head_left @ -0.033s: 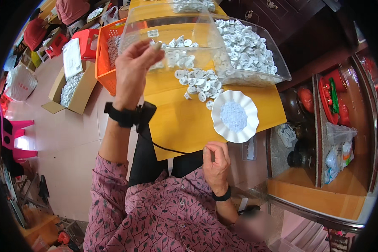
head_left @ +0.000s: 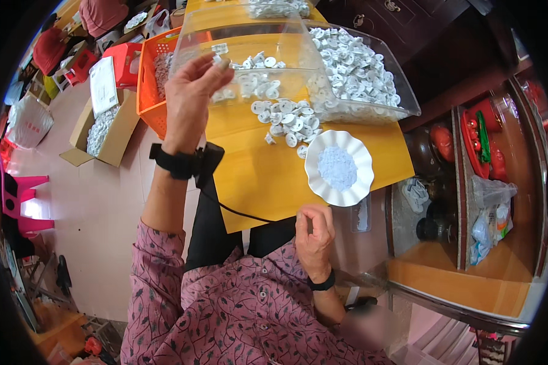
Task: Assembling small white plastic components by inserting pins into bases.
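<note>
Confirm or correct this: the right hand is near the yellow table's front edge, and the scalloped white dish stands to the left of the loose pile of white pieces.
Wrong side: in the head view, the scalloped white dish stands to the right of the loose pile of white pieces. The right hand is near the front edge of the table, as stated.

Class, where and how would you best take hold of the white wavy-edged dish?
Probably by the near-right rim of the dish, coming from the right and pinching it from above and below: the wavy rim there is bare, while pale filling sits in the middle and loose white pieces crowd the far-left side. Keep it level.
</note>
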